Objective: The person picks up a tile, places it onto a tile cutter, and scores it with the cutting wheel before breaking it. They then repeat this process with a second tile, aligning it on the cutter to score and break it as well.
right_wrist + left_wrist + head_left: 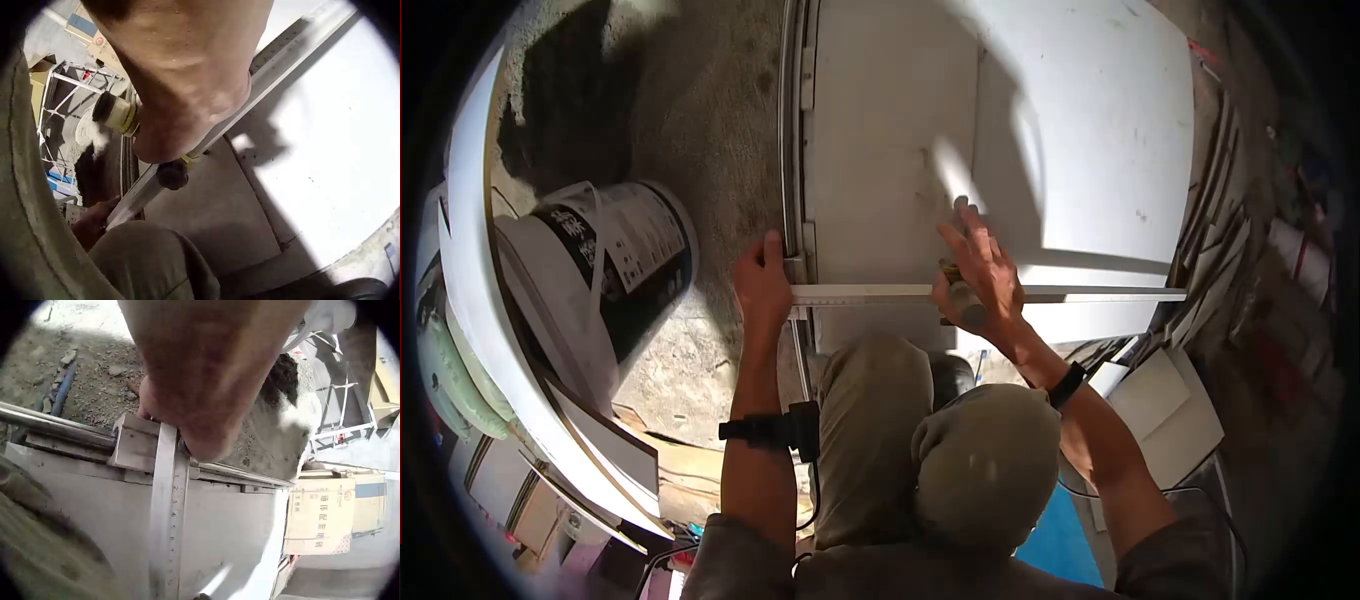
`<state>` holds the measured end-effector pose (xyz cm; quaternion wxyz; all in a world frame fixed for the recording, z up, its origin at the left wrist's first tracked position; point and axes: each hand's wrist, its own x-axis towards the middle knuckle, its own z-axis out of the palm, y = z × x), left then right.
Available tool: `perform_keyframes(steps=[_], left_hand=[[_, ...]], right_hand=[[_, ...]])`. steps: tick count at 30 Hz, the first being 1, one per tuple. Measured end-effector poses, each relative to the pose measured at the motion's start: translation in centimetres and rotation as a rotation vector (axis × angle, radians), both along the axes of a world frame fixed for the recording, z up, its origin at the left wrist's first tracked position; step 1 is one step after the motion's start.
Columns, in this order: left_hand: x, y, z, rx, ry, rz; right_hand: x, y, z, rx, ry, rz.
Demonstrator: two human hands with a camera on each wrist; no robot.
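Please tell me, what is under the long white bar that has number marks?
Beneath the bar, a pale flat surface shows along both of its sides. Whatever lies directly under the bar is covered, and the right hand hides a further part.

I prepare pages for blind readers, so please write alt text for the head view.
A person's left hand is at one end of a long straight bar across a pale panel, and the right hand is at a tool partway along it. A labelled bucket is at the left.

There are two hands (pixel 762 285) (pixel 988 280), one graduated bar (pixel 860 292) and one bucket (pixel 635 245).
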<state>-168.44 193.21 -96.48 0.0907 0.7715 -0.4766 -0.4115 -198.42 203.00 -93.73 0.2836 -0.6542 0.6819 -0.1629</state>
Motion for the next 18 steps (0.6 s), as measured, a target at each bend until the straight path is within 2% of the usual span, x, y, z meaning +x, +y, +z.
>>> perform_keyframes(steps=[3,6,9,13,18], left_hand=[[0.9,3.5,0.2,-0.074,-0.055,-0.016],[1.6,5.8,1.3,-0.016,-0.011,-0.013],[2.3,7.5,1.8,0.066,-0.045,-0.018],[3.5,10.3,0.7,-0.014,-0.038,-0.019],[4.9,12.7,0.3,0.033,-0.019,-0.033]], right_hand=[[1.1,2.5,0.0,0.054,0.033,0.041],[2.3,5.0,0.7,-0.002,0.066,0.037],[3.0,7.1,1.1,0.050,0.079,0.049],[4.1,10.1,1.1,0.095,0.074,0.000],[4.5,11.8,1.8,0.105,0.060,-0.021]])
